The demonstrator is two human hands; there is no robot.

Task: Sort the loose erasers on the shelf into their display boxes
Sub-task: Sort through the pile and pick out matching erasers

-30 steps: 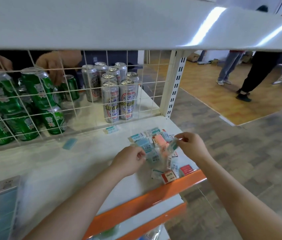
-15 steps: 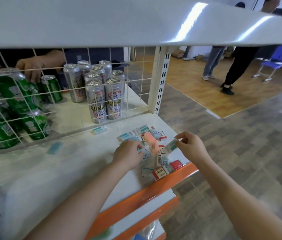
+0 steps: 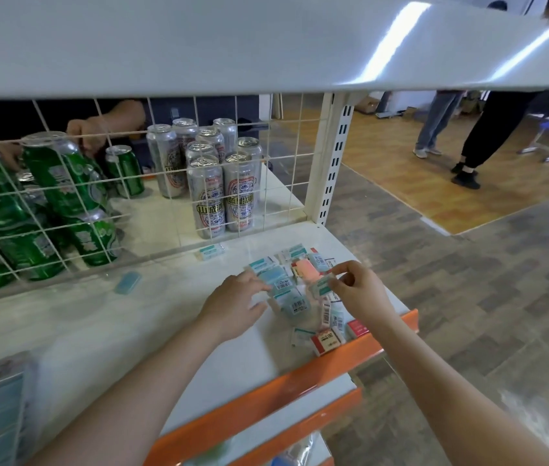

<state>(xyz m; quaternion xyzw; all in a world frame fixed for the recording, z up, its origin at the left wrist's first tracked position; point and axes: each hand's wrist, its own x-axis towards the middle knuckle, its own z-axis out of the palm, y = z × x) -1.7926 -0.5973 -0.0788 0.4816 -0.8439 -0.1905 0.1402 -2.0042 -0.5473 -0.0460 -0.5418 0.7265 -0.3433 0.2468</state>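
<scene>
Showing barcodes: wrapped erasers (image 3: pixel 295 302), text unreadable

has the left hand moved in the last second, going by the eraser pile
No. The left hand stays palm-down at the left edge of the eraser pile; only the camera shifted.

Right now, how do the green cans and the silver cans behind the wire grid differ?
The green drink cans are jumbled, several tilted or lying down; the silver printed drink cans stand upright in a tidy cluster. Green sits left, silver right. Both are behind the white wire grid.
</scene>
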